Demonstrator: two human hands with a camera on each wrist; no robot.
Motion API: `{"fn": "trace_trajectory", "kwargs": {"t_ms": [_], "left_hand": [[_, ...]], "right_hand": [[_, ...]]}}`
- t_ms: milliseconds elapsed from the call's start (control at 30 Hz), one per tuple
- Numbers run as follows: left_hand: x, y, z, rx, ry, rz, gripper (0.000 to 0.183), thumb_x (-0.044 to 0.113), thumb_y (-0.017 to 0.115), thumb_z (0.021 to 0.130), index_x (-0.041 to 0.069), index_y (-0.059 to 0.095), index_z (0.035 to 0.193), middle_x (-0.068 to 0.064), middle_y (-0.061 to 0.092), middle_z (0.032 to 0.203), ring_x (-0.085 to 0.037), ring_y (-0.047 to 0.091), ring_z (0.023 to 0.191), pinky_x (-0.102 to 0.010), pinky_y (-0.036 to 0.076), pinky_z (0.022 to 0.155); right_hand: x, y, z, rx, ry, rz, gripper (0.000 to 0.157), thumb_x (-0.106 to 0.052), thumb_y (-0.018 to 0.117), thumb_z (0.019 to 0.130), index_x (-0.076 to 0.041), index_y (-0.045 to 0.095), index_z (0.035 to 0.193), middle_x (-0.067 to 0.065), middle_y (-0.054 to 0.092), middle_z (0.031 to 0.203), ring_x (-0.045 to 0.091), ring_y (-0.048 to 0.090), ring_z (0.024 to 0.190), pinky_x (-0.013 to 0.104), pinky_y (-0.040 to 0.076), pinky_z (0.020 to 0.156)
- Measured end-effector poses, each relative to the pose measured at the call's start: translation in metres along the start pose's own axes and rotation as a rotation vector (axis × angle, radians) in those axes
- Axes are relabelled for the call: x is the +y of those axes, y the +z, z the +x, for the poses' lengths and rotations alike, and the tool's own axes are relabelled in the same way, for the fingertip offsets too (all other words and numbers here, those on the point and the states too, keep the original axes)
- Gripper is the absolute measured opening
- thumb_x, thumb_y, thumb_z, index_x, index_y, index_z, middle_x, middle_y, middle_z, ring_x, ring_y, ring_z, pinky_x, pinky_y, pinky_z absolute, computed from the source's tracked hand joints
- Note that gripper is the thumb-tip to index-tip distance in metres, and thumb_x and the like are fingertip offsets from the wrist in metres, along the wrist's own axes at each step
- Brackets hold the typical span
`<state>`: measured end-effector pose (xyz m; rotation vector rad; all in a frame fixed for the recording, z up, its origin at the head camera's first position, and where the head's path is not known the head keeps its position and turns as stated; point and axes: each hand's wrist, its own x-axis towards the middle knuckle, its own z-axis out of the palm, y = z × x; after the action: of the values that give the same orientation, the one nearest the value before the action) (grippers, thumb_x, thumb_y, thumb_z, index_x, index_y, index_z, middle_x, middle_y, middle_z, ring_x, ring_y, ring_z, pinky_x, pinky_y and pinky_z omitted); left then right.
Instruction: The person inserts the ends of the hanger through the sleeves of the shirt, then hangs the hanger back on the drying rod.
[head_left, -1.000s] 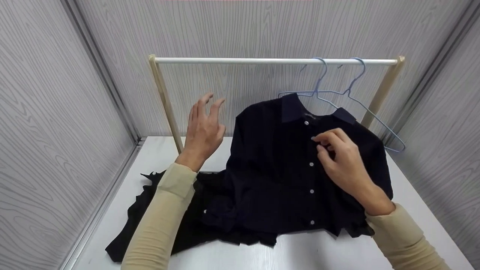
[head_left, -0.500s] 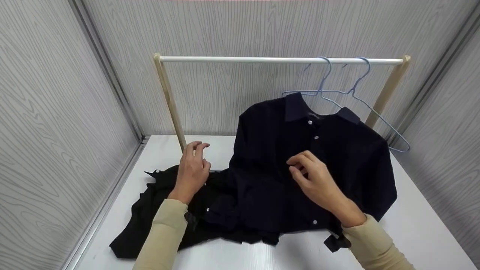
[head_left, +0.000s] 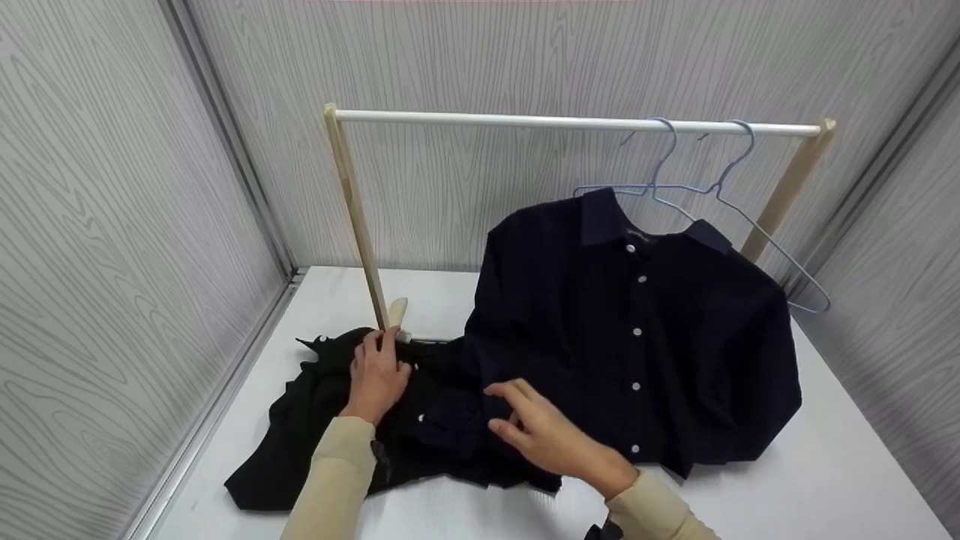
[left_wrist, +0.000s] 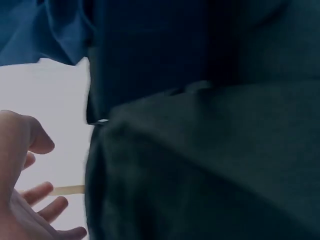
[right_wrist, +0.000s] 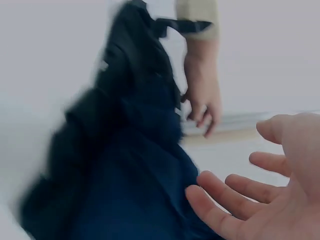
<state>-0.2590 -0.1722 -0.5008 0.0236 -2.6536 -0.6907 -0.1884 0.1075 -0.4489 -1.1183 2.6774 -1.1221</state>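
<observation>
A dark navy button-up shirt spreads across the right half of the head view, collar up, white buttons down its front. Left of it lies a crumpled black garment, partly under the shirt's left-side sleeve. My left hand is over the black garment's upper part; its fingers are loosely bent and hold nothing in the left wrist view. Beside the shirt's lower left, my right hand hovers with fingers apart and nothing in them. Whether the shirt sits on a hanger is hidden.
A white rail on wooden posts stands at the back of the white table. Two blue wire hangers hang from its right end, behind the shirt's collar. Grey wood-grain walls enclose the table.
My left hand has come down from in front of the rail to the black garment. My right hand has left the shirt's button line and moved left and down.
</observation>
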Motion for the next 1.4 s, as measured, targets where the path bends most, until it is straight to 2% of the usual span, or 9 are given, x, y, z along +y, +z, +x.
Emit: {"fn": "trace_trajectory", "kwargs": {"t_ms": [167,300,533,700,800,933,1067,1200,1400], "left_hand": [[-0.005,0.011,-0.006,-0.134,-0.095,0.015,0.066,0.022,0.063,0.081,0.020,0.031,0.139,-0.019,0.031,0.136,-0.038,0.032,0.120,-0.058,0.031,0.091],[-0.005,0.017,-0.008,-0.203,-0.119,0.081,0.074,0.026,0.066,0.080,0.024,0.025,0.142,-0.021,0.033,0.134,-0.038,0.035,0.118,-0.058,0.033,0.088],[-0.003,0.023,-0.005,-0.247,-0.105,0.218,0.078,0.028,0.069,0.077,0.028,0.024,0.142,-0.022,0.046,0.120,-0.039,0.044,0.105,-0.060,0.036,0.079],[-0.001,0.026,-0.003,-0.310,-0.104,0.276,0.075,0.027,0.066,0.079,0.031,0.024,0.141,-0.021,0.053,0.113,-0.039,0.047,0.102,-0.063,0.033,0.082],[-0.001,0.028,-0.004,-0.334,-0.103,0.290,0.066,0.024,0.065,0.080,0.027,0.034,0.137,-0.019,0.057,0.110,-0.039,0.050,0.100,-0.066,0.031,0.083],[-0.001,0.027,-0.003,-0.323,-0.108,0.266,0.047,0.021,0.066,0.079,0.019,0.048,0.122,-0.016,0.061,0.106,-0.039,0.053,0.097,-0.068,0.029,0.082],[-0.002,0.025,-0.001,-0.290,-0.123,0.225,0.035,0.020,0.067,0.078,0.013,0.053,0.109,-0.015,0.062,0.103,-0.037,0.056,0.094,-0.067,0.031,0.080],[-0.002,0.019,-0.002,-0.223,-0.102,0.165,0.023,0.017,0.067,0.077,0.011,0.056,0.097,-0.012,0.064,0.096,-0.033,0.059,0.089,-0.063,0.035,0.075],[-0.001,0.016,-0.001,-0.158,-0.091,0.082,0.015,0.018,0.065,0.078,0.015,0.055,0.089,-0.006,0.062,0.087,-0.027,0.058,0.082,-0.053,0.038,0.068]], "right_hand": [[0.008,0.030,0.000,-0.139,0.002,-0.117,0.051,-0.037,0.047,0.092,-0.030,0.028,0.139,0.005,0.033,0.136,0.013,0.056,0.096,0.029,0.048,0.082],[0.018,0.046,0.001,-0.170,0.024,-0.243,0.052,-0.033,0.050,0.091,-0.031,0.030,0.138,0.013,0.029,0.138,0.021,0.056,0.100,0.034,0.049,0.081],[0.039,0.059,0.002,-0.023,0.009,-0.306,0.024,-0.016,0.060,0.085,-0.011,0.059,0.109,0.002,0.051,0.108,0.011,0.057,0.083,0.023,0.049,0.070],[0.052,0.051,0.004,0.076,0.058,-0.362,0.008,-0.013,0.063,0.082,-0.011,0.062,0.089,-0.003,0.054,0.088,0.009,0.056,0.073,0.022,0.048,0.062],[0.058,0.040,0.003,0.150,0.081,-0.433,0.004,-0.012,0.064,0.081,-0.011,0.060,0.082,-0.003,0.053,0.080,0.010,0.055,0.067,0.022,0.047,0.056],[0.068,0.019,0.002,0.278,0.103,-0.540,0.008,-0.009,0.065,0.079,-0.009,0.057,0.079,-0.001,0.051,0.076,0.013,0.055,0.060,0.025,0.046,0.051],[0.082,-0.003,-0.001,0.377,0.131,-0.704,0.011,-0.007,0.067,0.076,-0.005,0.056,0.077,0.004,0.050,0.074,0.020,0.056,0.054,0.031,0.047,0.048],[0.100,-0.014,-0.010,0.406,0.165,-0.824,0.013,-0.003,0.069,0.072,-0.002,0.055,0.074,0.007,0.049,0.073,0.025,0.055,0.050,0.034,0.047,0.045],[0.111,-0.015,-0.019,0.369,0.230,-0.880,0.015,-0.002,0.070,0.068,-0.001,0.058,0.076,0.009,0.053,0.075,0.025,0.056,0.052,0.036,0.046,0.044]]}}
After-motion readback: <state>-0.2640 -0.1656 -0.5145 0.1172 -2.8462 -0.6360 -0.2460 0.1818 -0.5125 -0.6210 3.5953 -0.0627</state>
